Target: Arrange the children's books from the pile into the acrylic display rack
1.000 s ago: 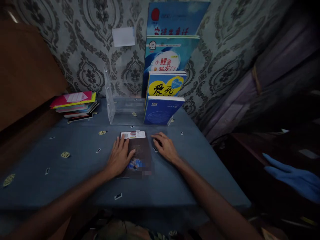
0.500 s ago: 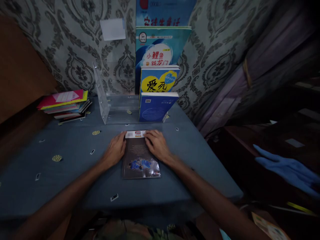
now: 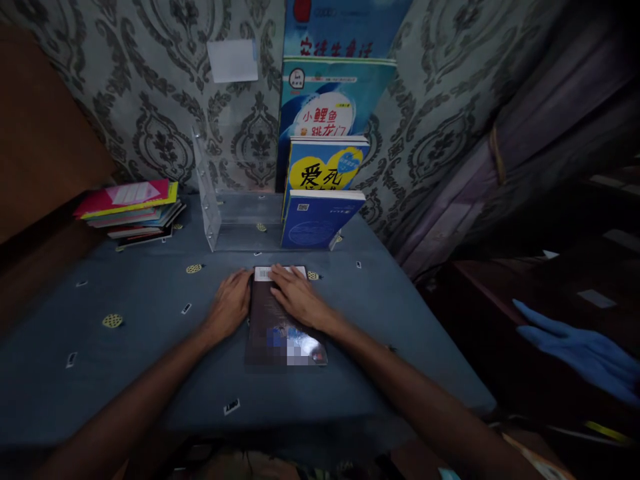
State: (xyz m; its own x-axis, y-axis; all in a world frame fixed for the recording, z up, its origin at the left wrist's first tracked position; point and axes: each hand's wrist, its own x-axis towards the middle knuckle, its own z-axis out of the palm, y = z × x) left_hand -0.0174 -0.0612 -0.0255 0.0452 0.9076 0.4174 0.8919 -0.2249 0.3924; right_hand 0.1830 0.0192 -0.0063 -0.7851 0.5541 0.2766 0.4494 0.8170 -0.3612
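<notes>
A dark brown book [image 3: 265,333] lies on the blue tablecloth in front of me, with a white barcode strip at its far end and a blue picture near its front. My left hand [image 3: 231,299] is closed at the book's left edge, its thumb low against the side. Across the upper right of the cover, my right hand [image 3: 299,297] lies flat with fingers spread and touches the strip. Beyond the book stands a clear acrylic rack [image 3: 206,200]. Several books are propped in its right part, a blue book [image 3: 320,223] foremost.
At the back left a stack of books [image 3: 130,210] lies on the tablecloth [image 3: 150,347]. Patterned wallpaper with a white paper [image 3: 233,61] rises behind. A purple curtain [image 3: 445,187] hangs on the right. A blue glove [image 3: 575,353] shows beyond the table's right edge.
My right hand has slid left from the book's far right corner onto the cover. My left hand stays at the left edge. The view has shifted slightly.
</notes>
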